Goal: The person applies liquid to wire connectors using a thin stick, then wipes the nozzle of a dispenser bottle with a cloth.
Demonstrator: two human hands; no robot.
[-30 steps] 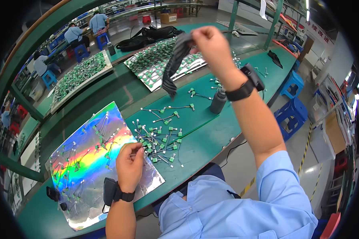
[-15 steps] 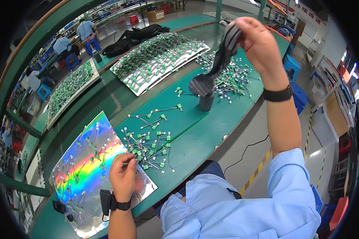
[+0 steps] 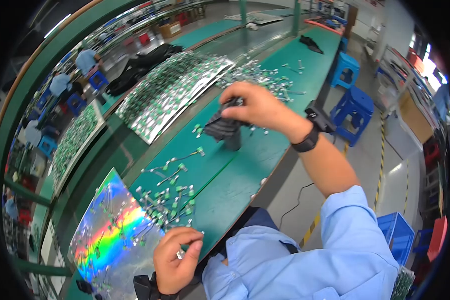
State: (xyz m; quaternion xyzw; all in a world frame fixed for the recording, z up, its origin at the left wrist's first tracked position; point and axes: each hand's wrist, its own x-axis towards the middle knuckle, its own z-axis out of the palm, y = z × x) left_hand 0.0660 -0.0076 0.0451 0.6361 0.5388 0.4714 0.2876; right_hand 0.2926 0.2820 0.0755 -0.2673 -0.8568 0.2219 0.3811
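My right hand (image 3: 255,107) is closed around a dark grey striped cloth (image 3: 221,129), which hangs bunched below the fingers. The cloth covers the top of a dark grey cylinder (image 3: 233,143) standing on the green table; whether it wraps the cylinder or only lies against it, I cannot tell. My left hand (image 3: 177,257) is low at the table's front edge, thumb and forefinger curled close together. Anything between those fingertips is too small to make out. Just beyond it lies a loose pile of short wires with green and white connectors (image 3: 172,202).
A shiny rainbow-reflecting sheet (image 3: 110,230) with more wires lies at the left. Behind stands a white board (image 3: 157,131) covered in green connectors. Another wire pile (image 3: 265,77) and a black cloth-like item (image 3: 311,45) are farther along. Blue stools (image 3: 354,112) stand at right.
My right hand has come down with the cloth, from high above the table to just over the cylinder. The cloth, stretched long before, is now bunched. The view has shifted.
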